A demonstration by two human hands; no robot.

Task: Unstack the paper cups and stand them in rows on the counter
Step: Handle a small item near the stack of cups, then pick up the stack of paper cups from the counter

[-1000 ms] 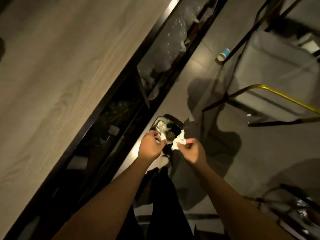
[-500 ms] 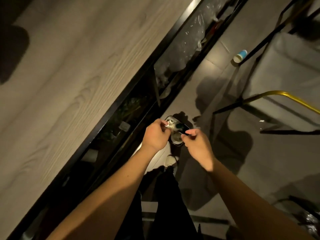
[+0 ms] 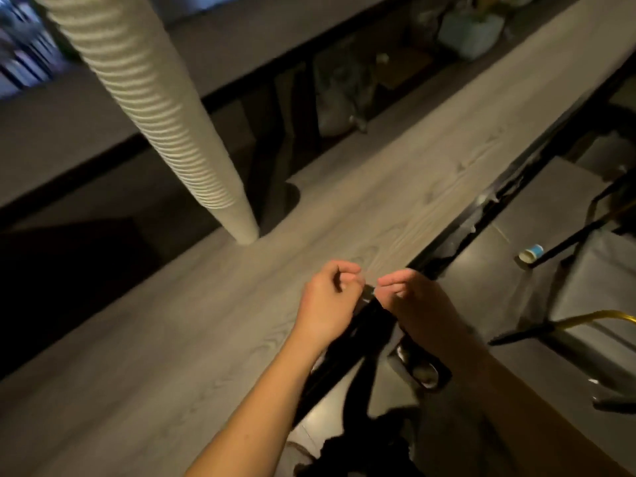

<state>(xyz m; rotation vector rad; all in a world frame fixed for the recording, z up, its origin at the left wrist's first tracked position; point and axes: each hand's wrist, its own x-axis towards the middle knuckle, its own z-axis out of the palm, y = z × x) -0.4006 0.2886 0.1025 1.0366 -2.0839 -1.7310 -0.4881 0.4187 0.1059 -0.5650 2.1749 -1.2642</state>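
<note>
Head view, tall cup stack (image 3: 161,122) upright on counter (image 3: 172,339), beyond clenched left hand (image 3: 323,304), right hand (image 3: 418,301) curled, both empty

- One tall stack of paper cups (image 3: 151,108) stands on the counter (image 3: 172,339); the cups in it are too many and too blurred to count.
- One loose cup (image 3: 531,253) lies on the floor, well to the right of the counter.
- One bin (image 3: 421,368) sits on the floor beside the counter's edge.
- Two hands, the left hand (image 3: 325,297) and the right hand (image 3: 413,297), hover over that edge.
</note>
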